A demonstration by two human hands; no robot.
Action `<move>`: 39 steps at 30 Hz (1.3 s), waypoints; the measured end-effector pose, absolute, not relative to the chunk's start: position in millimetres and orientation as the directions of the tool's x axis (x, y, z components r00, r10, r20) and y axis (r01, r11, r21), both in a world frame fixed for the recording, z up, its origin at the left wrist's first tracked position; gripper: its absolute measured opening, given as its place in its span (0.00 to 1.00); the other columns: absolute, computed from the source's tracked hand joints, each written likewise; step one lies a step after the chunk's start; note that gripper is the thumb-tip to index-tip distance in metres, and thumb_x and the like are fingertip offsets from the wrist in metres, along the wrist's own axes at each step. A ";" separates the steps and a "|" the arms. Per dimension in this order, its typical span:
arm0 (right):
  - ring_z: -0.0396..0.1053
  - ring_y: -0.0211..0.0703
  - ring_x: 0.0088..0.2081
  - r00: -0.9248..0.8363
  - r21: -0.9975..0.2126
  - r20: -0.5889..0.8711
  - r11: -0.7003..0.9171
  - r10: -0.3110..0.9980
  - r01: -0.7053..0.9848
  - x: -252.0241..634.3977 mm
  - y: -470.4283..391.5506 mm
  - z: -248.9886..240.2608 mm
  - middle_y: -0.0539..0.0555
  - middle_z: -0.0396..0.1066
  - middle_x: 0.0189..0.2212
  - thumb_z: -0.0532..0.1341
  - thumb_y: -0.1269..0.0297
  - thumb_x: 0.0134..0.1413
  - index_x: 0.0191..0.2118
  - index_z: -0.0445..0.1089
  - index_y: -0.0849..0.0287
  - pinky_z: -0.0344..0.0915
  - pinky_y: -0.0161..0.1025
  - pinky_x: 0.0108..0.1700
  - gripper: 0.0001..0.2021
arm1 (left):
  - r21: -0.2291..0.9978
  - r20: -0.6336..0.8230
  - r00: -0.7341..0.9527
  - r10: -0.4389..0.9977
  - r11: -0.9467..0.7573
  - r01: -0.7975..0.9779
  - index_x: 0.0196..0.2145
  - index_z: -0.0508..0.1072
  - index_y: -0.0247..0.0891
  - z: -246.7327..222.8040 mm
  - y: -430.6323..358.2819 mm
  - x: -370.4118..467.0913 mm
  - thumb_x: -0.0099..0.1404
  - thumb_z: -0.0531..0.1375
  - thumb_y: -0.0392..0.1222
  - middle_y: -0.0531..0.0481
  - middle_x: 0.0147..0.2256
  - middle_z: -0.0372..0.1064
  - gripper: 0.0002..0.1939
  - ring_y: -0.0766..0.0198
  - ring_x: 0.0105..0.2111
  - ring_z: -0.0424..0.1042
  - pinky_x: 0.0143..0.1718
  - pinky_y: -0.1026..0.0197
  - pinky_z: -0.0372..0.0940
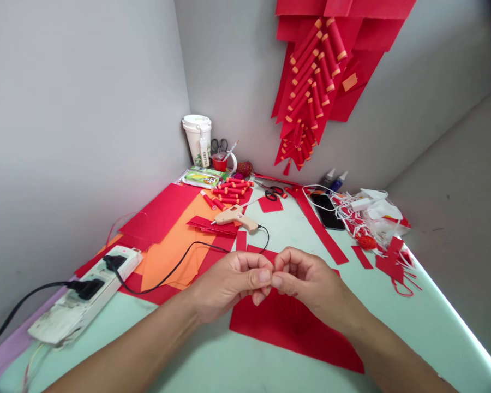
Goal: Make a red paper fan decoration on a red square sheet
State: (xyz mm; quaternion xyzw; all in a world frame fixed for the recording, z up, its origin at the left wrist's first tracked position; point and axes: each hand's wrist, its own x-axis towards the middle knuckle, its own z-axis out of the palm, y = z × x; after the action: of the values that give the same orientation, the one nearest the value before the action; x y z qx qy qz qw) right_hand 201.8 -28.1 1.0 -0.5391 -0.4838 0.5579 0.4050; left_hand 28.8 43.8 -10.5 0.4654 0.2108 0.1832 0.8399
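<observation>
My left hand [245, 277] and my right hand [297, 275] meet at the fingertips in the middle of the view. Both are closed in a pinch, thumb against forefinger. Whatever sits between the fingertips is too small or too hidden to name. Under the hands a large red paper sheet [265, 325] lies on the pale green table, with fine crease lines spreading across it. Just beyond them rests a beige glue gun [236, 217], its black cord running left.
A white power strip [82, 300] with two plugs lies at left. Behind are red paper rolls [231, 191], black-handled scissors [274, 192] and a white cup [198, 142]. A phone [327, 212] and tangled white strings [352, 210] lie right. Red paper decorations [311, 82] hang on the wall.
</observation>
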 end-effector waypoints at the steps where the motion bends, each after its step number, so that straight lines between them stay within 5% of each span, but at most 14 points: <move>1: 0.61 0.36 0.28 -0.114 -0.977 -0.215 -0.214 0.970 0.029 202.3 -27.1 0.5 0.47 0.68 0.25 0.67 0.54 0.51 0.31 0.66 0.56 0.59 0.36 0.32 0.13 | 0.844 -0.190 0.844 0.502 0.523 -0.121 0.26 0.72 0.35 -10.6 42.8 29.5 0.54 0.69 0.51 0.55 0.21 0.65 0.16 0.72 0.20 0.59 0.23 0.67 0.52; 10: 0.62 0.35 0.28 -0.108 -0.980 -0.196 -0.200 0.975 -0.027 205.2 -23.9 1.5 0.49 0.71 0.29 0.64 0.55 0.56 0.35 0.67 0.57 0.61 0.35 0.34 0.11 | 0.793 -0.198 0.805 0.560 0.574 -0.204 0.27 0.75 0.34 -11.4 43.1 32.5 0.59 0.66 0.46 0.53 0.25 0.69 0.12 0.74 0.21 0.61 0.25 0.68 0.55; 20: 0.63 0.37 0.29 0.059 -0.956 -0.120 -0.131 0.991 0.264 201.8 -28.9 3.6 0.47 0.69 0.28 0.65 0.58 0.54 0.34 0.69 0.54 0.59 0.36 0.32 0.07 | 0.877 -0.201 0.781 0.591 0.464 -0.125 0.25 0.73 0.35 -12.9 44.6 31.3 0.54 0.70 0.45 0.55 0.23 0.66 0.12 0.73 0.21 0.60 0.26 0.66 0.54; 27: 0.66 0.36 0.30 -0.143 -0.987 -0.154 -0.159 0.978 -0.025 207.2 -24.4 -1.2 0.49 0.72 0.29 0.67 0.57 0.53 0.34 0.68 0.57 0.60 0.36 0.34 0.11 | 0.821 -0.172 0.852 0.494 0.550 -0.153 0.26 0.73 0.34 -9.4 43.7 30.4 0.55 0.69 0.46 0.56 0.21 0.64 0.13 0.74 0.20 0.57 0.24 0.67 0.52; 39: 0.72 0.37 0.36 -0.087 -0.937 -0.126 -0.148 0.988 -0.316 216.1 -19.9 -1.4 0.54 0.76 0.36 0.59 0.64 0.62 0.48 0.73 0.58 0.64 0.32 0.35 0.11 | 0.826 -0.138 0.785 0.604 0.507 -0.245 0.27 0.75 0.33 -17.2 47.8 29.9 0.62 0.65 0.45 0.54 0.25 0.67 0.12 0.75 0.22 0.60 0.26 0.69 0.54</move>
State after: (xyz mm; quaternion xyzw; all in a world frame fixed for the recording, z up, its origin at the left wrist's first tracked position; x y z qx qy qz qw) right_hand 216.1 -19.9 -1.4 -0.4288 -0.3916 0.6245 0.5223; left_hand 29.9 47.8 -17.2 0.4278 0.2097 0.2517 0.8424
